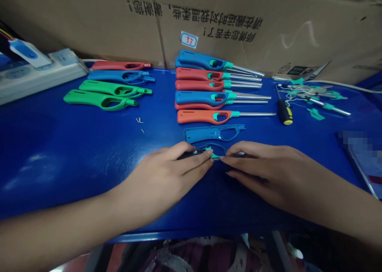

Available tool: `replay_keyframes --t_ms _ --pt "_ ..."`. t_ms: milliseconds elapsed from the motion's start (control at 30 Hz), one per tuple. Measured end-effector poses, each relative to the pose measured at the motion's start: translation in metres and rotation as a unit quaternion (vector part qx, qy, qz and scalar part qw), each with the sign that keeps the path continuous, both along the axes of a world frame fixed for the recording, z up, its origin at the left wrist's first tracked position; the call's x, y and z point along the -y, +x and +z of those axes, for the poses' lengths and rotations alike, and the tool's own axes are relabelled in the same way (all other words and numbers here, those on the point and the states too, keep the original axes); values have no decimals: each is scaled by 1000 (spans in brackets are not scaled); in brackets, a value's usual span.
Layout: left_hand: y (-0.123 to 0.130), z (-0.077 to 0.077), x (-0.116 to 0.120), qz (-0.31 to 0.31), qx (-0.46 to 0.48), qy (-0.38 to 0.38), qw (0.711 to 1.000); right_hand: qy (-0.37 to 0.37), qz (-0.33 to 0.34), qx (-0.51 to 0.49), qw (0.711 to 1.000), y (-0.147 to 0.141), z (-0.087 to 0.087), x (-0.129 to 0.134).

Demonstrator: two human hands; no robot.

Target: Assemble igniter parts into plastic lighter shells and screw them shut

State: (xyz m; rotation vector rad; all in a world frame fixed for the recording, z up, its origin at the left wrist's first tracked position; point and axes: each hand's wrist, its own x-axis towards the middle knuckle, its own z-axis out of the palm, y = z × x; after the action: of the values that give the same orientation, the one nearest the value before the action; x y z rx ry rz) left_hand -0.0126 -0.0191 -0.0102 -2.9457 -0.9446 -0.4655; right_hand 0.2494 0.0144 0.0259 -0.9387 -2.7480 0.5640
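A blue lighter half-shell with a teal trigger piece lies low on the blue table, mostly covered by my hands. My left hand presses its fingers together on the shell and the trigger piece. From the other side my right hand pinches the same lighter near its front end, where a bit of metal tube shows. Just beyond my fingers rests a separate, hollow blue half-shell. Above that lies an orange lighter with a metal tube.
Red and blue lighters are stacked farther back. Green casings, small screws and a power strip are on the left. A screwdriver and loose parts lie right. A cardboard box stands behind.
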Motion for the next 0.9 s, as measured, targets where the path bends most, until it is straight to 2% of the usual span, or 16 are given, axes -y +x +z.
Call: replay_keyframes --t_ms 167,400,900 --pt "0 1 0 -4 0 7 1000 20 12 55 998 -2 0 6" --pt "0 0 0 -11 -10 20 1000 -9 -8 53 999 -4 2 9" --pt "1 0 -1 -23 0 33 999 -12 -17 72 997 -5 4 14"
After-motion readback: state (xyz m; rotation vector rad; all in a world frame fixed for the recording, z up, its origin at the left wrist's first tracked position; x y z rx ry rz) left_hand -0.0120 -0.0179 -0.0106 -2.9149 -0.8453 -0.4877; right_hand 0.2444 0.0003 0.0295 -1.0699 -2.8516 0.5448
